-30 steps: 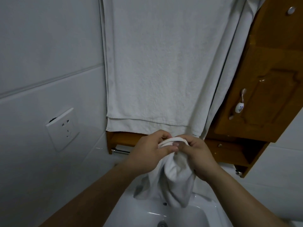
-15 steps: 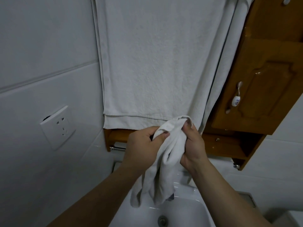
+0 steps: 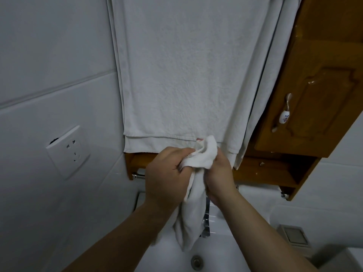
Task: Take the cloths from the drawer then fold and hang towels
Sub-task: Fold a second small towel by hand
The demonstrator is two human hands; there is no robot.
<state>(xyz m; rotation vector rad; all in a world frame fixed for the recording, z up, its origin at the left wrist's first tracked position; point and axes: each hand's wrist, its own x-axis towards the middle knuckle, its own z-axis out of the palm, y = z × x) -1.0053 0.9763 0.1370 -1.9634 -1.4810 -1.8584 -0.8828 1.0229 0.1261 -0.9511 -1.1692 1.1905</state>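
Observation:
A small white cloth (image 3: 193,213) hangs bunched between both of my hands, over the sink. My left hand (image 3: 167,177) grips its upper left part, fingers curled into the fabric. My right hand (image 3: 219,177) holds its upper right part, with a crumpled top end sticking up above the fingers. The lower end of the cloth dangles down in front of the tap. Behind my hands a large white towel (image 3: 186,71) hangs flat against the wall, folded double, its lower hem just above my knuckles.
A wooden cabinet (image 3: 318,99) with a porcelain-tipped handle (image 3: 283,116) juts out at the right, a wooden shelf and metal rail (image 3: 137,176) below the towel. A white sink (image 3: 222,258) with a drain (image 3: 196,262) lies underneath. A wall socket (image 3: 67,151) sits on the left tiles.
My hands rose with the cloth, from sink height to the hanging towel's hem. The cloth is now bunched tighter, its top end sticking up above my right hand.

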